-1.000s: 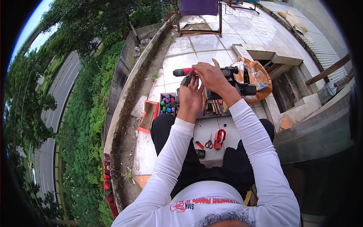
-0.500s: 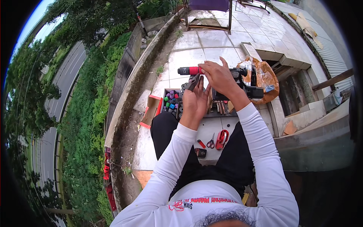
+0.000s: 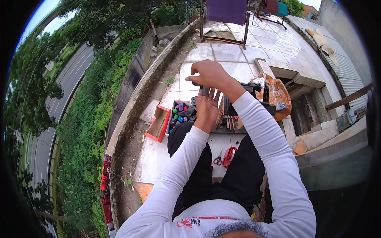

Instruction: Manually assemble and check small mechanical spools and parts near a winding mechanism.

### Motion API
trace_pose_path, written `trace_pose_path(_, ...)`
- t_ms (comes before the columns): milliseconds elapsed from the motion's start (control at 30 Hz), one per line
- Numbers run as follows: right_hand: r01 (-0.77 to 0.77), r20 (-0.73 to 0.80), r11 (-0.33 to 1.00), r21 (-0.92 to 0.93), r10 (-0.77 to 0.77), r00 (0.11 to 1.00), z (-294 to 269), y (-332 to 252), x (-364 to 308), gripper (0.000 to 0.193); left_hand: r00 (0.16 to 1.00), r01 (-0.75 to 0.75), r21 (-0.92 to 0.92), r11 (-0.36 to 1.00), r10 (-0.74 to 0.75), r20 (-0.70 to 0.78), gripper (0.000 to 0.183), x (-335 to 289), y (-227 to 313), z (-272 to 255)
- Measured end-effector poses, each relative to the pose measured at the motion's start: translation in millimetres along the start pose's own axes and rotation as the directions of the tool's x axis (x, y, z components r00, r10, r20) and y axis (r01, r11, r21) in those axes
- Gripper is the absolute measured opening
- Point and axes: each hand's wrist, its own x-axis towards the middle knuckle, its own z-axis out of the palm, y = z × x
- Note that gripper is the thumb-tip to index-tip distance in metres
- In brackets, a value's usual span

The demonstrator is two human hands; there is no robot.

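My right hand (image 3: 213,74) is raised over the far end of the work spot, its fingers curled and its thumb pointing left. Whatever is between those fingertips is hidden. Just beneath it shows the dark end of a black cylinder (image 3: 195,84); the rest is covered by the hand. Below and nearer to me, my left hand (image 3: 207,108) is closed with its palm up, on a dark grey flat piece (image 3: 205,91). A black machine (image 3: 246,86) stands to the right of both hands, partly behind my right forearm.
A box of colourful small rolls (image 3: 180,108) and black rolls (image 3: 193,108) sits left of my hands, beside an open red box (image 3: 158,123). Scissors (image 3: 218,159) and a red tape dispenser (image 3: 229,156) lie between my legs. An orange plastic bag (image 3: 281,97) is at right, near a floor opening (image 3: 305,99).
My right hand has shifted left along the cylinder and now covers its red section, which was visible before. My left hand has dropped slightly nearer to me. The whole view has tilted a little.
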Motion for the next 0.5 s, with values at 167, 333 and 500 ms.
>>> trace_pose_path(167, 0.004, 0.084, 0.967, -0.256, 0.018, 0.996, 26.3, -30.1, 18.1, 0.032, 0.998, -0.004, -0.032, 0.999, 0.003, -0.056, 0.028, 9.4, 3.0, -5.1)
trace_pose_path(333, -0.085, 0.034, 0.96, -0.266, 0.097, 0.995, 26.3, -23.4, 7.2, 0.03, 0.995, 0.028, -0.027, 0.999, -0.031, -0.092, 0.026, 1.1, 4.5, 9.0)
trace_pose_path(500, -0.085, -0.017, 0.967, -0.242, 0.084, 0.996, 33.2, -19.2, 10.8, 0.028, 1.0, 0.003, 0.007, 1.0, -0.003, -0.026, 0.032, 3.6, 2.4, 0.6)
